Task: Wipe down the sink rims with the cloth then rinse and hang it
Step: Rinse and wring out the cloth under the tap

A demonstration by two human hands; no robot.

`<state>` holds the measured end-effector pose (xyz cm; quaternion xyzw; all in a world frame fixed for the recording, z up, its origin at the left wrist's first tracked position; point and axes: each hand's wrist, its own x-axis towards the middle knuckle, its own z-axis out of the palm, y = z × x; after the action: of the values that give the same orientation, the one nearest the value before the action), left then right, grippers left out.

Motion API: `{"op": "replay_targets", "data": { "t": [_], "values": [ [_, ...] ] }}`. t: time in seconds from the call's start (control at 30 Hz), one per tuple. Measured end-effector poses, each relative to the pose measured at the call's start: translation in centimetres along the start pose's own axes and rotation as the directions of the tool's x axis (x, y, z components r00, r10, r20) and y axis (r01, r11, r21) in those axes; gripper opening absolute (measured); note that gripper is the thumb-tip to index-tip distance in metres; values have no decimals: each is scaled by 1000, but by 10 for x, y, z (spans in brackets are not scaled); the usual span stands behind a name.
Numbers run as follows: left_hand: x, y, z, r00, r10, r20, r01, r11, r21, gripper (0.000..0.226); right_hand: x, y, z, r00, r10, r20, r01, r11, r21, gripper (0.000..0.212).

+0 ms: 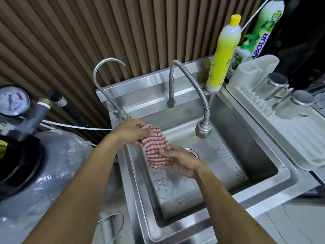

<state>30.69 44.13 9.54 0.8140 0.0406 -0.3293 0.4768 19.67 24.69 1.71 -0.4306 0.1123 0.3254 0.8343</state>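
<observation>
One head-worn view looks steeply down and forward, close over the sink (274, 189). The slatted wall (70, 41) fills the top; both forearms reach in from the bottom edge.

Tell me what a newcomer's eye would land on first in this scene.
First, the red-and-white striped cloth, bunched between the left hand and right hand over the steel sink, left of the flexible faucet head. Next, the bright yellow bottle standing on the sink's back right corner, beside a white drying rack holding steel cups.
</observation>
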Motion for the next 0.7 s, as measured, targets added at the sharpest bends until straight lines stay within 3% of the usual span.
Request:
{"op": "replay_targets", "data": {
  "t": [0.13, 0.23, 0.27, 0.33, 0.4, 0.43, 0.5, 0.6, 0.67, 0.7],
  "values": [
    [1, -7, -9, 957, -185, 222, 204, 977, -64, 40, 2, -16, 13, 989, -3, -151, -16, 993, -121, 45],
    [1, -14, -19, 869, -200, 452, 319, 926, -203, 81, -5, -31, 23, 972, -141, -187, 31, 870, -492, 35],
    [1, -19, -19, 834, -200, 514, 383, 882, -276, 93, -10, -34, 28, 956, -257, -139, 103, 741, -663, 28],
    [2, -28, -13, 785, -231, 574, 489, 801, -347, 108, -20, -40, 41, 860, -501, 99, 283, 306, -909, 23],
    [1, -33, 1, 759, -219, 613, 502, 796, -338, 108, -29, -46, 50, 725, -571, 385, 368, -151, -917, 28],
    [-2, -35, 9, 737, -173, 654, 483, 811, -330, 110, -34, -50, 52, 685, -552, 476, 371, -298, -879, 25],
    [-8, -32, 20, 657, -49, 752, 408, 862, -301, 113, -40, -59, 50, 678, -488, 549, 333, -463, -822, 22],
    [-18, -21, 23, 553, 61, 831, 310, 910, -274, 96, -49, -76, 46, 725, -432, 536, 256, -554, -792, 30],
    [-23, -9, 22, 529, 35, 848, 253, 947, -197, 72, -56, -84, 42, 720, -381, 579, 239, -647, -724, 24],
    [-25, -1, 23, 549, -11, 836, 205, 971, -122, 55, -59, -89, 40, 736, -357, 575, 233, -664, -710, 25]
  ]
}}
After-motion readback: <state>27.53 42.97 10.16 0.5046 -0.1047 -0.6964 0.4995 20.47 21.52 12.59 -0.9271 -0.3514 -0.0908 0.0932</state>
